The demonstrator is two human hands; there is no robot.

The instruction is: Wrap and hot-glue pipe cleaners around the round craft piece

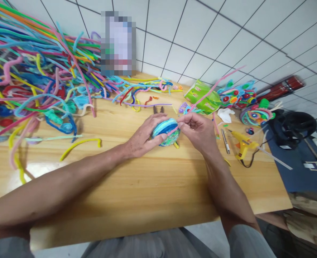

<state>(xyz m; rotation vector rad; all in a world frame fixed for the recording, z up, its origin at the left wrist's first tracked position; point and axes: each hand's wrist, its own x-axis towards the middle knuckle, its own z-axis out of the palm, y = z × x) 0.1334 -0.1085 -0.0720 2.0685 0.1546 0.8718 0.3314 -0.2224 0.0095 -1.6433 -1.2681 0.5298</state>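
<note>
My left hand (pixel 144 138) is wrapped round a coiled disc of blue and green pipe cleaners (pixel 166 132), held just above the wooden table (pixel 147 186). My right hand (pixel 200 130) pinches a long pink pipe cleaner (pixel 214 86) where it meets the disc's right edge. The pink strand runs up and to the right over the table. Both hands touch the disc, and part of it is hidden under the left fingers.
A big heap of coloured pipe cleaners (pixel 34 75) covers the table's left and back. Pliers (pixel 158 109) lie behind the hands. To the right are a green packet (pixel 202 96), finished colourful coils (pixel 244 102), a yellow glue gun (pixel 243 143) and a small metal tool (pixel 225 141).
</note>
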